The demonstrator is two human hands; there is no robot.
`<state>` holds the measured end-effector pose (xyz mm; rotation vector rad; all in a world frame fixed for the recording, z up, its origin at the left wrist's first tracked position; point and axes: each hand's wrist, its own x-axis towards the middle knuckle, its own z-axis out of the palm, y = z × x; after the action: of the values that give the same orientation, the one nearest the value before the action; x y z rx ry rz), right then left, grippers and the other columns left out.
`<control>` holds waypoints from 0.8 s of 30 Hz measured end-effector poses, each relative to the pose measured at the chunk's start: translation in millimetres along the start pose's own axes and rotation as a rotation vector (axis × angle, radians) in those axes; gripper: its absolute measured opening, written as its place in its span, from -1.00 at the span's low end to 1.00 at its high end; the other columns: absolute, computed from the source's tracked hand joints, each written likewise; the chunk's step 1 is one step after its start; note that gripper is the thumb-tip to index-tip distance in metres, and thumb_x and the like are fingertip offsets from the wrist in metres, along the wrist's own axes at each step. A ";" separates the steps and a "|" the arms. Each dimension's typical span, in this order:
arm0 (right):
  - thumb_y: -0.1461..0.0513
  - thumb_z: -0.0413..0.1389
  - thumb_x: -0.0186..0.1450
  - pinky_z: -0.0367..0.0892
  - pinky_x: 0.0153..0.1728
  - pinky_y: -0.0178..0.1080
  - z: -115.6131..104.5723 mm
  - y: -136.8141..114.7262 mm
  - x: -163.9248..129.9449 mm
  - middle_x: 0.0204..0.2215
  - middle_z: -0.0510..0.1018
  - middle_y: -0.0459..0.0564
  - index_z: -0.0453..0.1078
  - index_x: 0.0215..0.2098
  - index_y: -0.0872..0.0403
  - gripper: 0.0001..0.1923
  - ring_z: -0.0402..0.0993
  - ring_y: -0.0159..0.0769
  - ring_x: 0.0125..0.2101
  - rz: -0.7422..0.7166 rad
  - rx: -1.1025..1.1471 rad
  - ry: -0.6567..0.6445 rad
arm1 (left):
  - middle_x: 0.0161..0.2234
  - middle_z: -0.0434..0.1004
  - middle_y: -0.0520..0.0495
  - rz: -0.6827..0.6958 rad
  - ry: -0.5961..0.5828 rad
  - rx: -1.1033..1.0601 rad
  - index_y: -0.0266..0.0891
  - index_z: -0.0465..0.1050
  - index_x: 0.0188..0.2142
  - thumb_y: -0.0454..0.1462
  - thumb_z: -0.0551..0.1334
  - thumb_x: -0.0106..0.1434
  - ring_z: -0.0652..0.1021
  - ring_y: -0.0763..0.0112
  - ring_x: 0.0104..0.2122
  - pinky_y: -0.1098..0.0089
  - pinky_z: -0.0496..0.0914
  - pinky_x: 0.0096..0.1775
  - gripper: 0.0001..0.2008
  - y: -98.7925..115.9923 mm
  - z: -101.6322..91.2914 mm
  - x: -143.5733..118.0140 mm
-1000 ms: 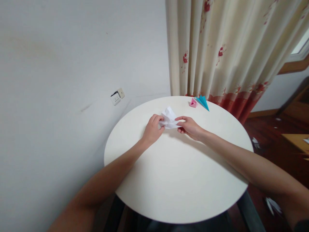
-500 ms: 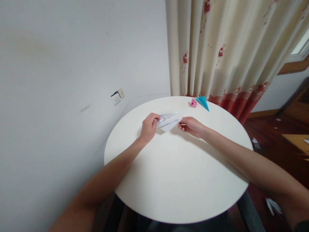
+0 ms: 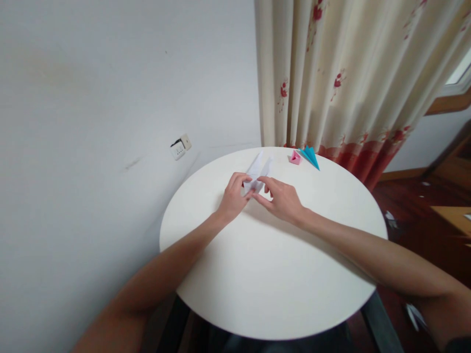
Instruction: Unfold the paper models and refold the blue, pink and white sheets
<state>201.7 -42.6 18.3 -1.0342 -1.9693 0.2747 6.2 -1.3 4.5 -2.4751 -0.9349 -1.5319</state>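
A folded sheet of white paper [image 3: 254,169] is held over the far half of the round white table [image 3: 272,274]. Two of its pointed parts stick up and away from me. My left hand [image 3: 234,196] is closed on the paper's near left side, with thumb and fingers pinching it. My right hand [image 3: 281,198] grips the near right edge between thumb and index finger, the other fingers curled. Parts of the near end are hidden behind the fingers.
By the far rim lie a pink folded paper piece [image 3: 295,158] and a blue paper plane [image 3: 310,157]. A wall with a socket [image 3: 178,150] stands to the left, a patterned curtain [image 3: 331,98] behind. White papers [image 3: 416,316] lie on the dark floor at right.
The folded paper has turned so that its points face away from me. My right hand has moved left and inward, close to my left hand, and regripped the near end.
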 end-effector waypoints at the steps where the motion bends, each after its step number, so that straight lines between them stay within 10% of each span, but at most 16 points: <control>1: 0.07 0.20 0.34 0.28 -0.25 -0.24 2.9 3.7 1.9 -0.29 0.53 0.00 0.43 0.01 -0.05 -0.70 0.43 -0.21 -0.33 0.038 0.013 0.018 | -0.15 0.43 -0.08 -0.004 -0.004 -0.004 -0.16 0.35 -0.09 -0.38 0.34 0.23 0.49 0.29 -0.14 0.31 0.47 -0.18 -0.72 1.1 -0.2 -0.4; 6: 0.22 0.14 0.33 0.35 -0.25 -0.27 12.0 25.0 10.3 -0.34 0.52 -0.05 0.41 -0.23 0.01 -0.94 0.45 -0.27 -0.34 0.130 0.327 0.119 | -0.12 0.40 -0.08 -0.090 -0.014 -0.058 -0.16 0.33 -0.09 -0.40 0.40 0.15 0.49 0.26 -0.10 0.31 0.47 -0.17 -0.61 6.9 2.2 -3.5; 11: 0.19 0.19 0.30 0.44 -0.31 -0.27 11.8 27.1 10.6 -0.36 0.46 -0.10 0.40 0.03 0.00 -0.68 0.45 -0.32 -0.41 0.156 0.598 0.037 | -0.08 0.35 -0.09 -0.197 0.022 -0.123 -0.17 0.28 -0.07 -0.36 0.46 0.08 0.48 0.25 -0.08 0.32 0.46 -0.18 -0.51 7.1 7.7 -6.7; 17: 0.30 0.20 0.25 0.46 -0.27 -0.25 -0.2 28.4 11.9 -0.21 0.52 -0.05 0.29 0.24 -0.02 -0.40 0.50 -0.31 -0.39 0.073 0.469 -0.115 | -0.10 0.36 -0.06 -0.160 -0.046 -0.088 -0.16 0.26 -0.06 -0.44 0.39 0.09 0.48 0.29 -0.15 0.32 0.44 -0.18 -0.52 7.1 5.9 -6.4; 24: 0.30 0.21 0.27 0.38 -0.29 -0.26 -1.4 34.4 14.5 -0.36 0.58 -0.07 0.39 0.09 0.00 -0.59 0.52 -0.25 -0.40 0.068 0.225 -0.100 | -0.09 0.36 -0.09 -0.072 -0.131 -0.025 -0.17 0.26 -0.03 -0.52 0.26 0.09 0.47 0.31 -0.21 0.29 0.45 -0.16 -0.52 5.6 7.4 -8.9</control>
<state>218.0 -10.3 9.4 -0.9574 -1.9415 0.5814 12.3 -7.1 -5.3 -2.6138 -1.0420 -1.4250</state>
